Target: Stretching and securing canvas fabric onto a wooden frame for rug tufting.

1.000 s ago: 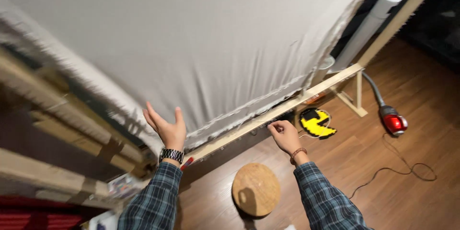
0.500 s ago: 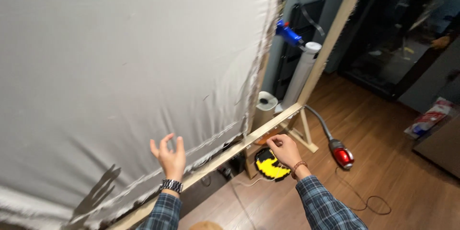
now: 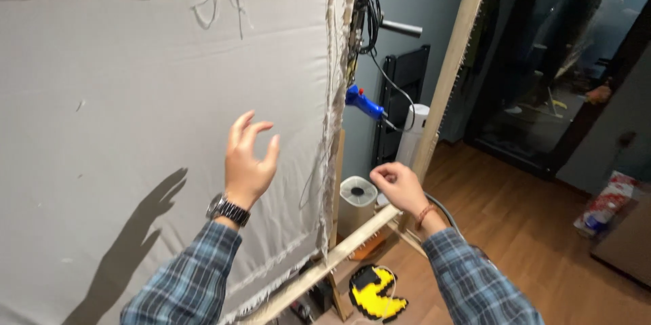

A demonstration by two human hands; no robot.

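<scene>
Stretched across the left and middle of the view is a large pale canvas (image 3: 135, 135), tacked to a wooden frame (image 3: 352, 244), with frayed threads seen along its top and right edges. A hand's shadow is cast low on the cloth. The left hand (image 3: 247, 162), a wristwatch (image 3: 228, 210) worn below it, is raised just before the canvas with fingers spread and curled, nothing held. Past the frame's edge the right hand (image 3: 400, 186) is seen loosely closed, thumb against fingertips; whether anything is pinched cannot be told. A blue tool (image 3: 364, 103) hangs above, a yellow pixel-shaped rug (image 3: 376, 296) lies below on the wooden floor (image 3: 536, 230).
</scene>
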